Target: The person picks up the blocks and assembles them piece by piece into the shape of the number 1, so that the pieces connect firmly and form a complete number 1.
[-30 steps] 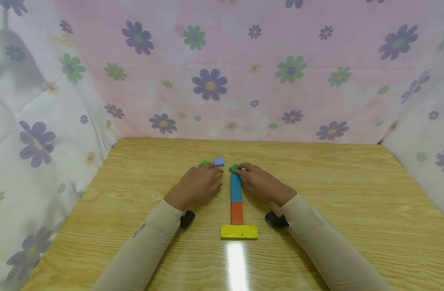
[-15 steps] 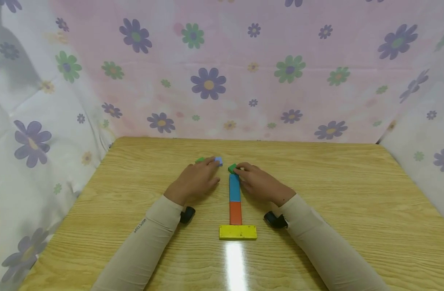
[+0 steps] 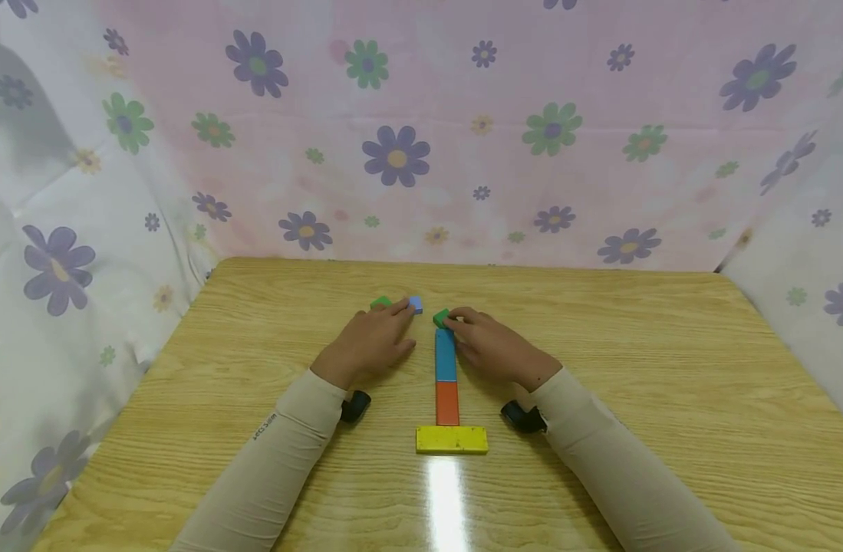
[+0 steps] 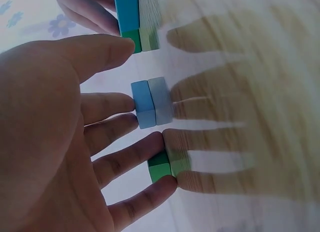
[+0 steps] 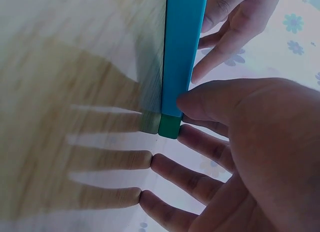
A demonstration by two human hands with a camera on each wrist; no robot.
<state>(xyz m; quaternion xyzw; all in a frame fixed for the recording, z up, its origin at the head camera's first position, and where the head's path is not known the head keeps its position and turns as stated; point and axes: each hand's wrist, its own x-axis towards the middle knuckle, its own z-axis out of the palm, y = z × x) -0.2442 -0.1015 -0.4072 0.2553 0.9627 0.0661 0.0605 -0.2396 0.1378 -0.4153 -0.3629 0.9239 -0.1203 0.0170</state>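
My left hand (image 3: 366,337) reaches over the far part of the table with its fingers spread and nearly straight. Two of its fingertips touch a small light blue block (image 4: 143,104). The other two lie against a small green block (image 4: 160,167) left of it. My right hand (image 3: 500,345) has loosely extended fingers; one fingertip touches another small green block (image 5: 170,127), and the thumb rests by the end of a long blue block (image 5: 182,56). That green block sits at the blue block's far end, slightly turned. A red block (image 3: 447,403) continues the line toward me.
A yellow block (image 3: 452,440) lies crosswise at the near end of the line. The wooden table (image 3: 635,368) ends at a flowered cloth (image 3: 476,153) behind, with more cloth at both sides. Dark wrist cameras (image 3: 525,418) hang under the sleeves.
My left hand has spread its fingers and moved them onto the light blue block; the left green block has shifted slightly left. The right hand stays at its green block.
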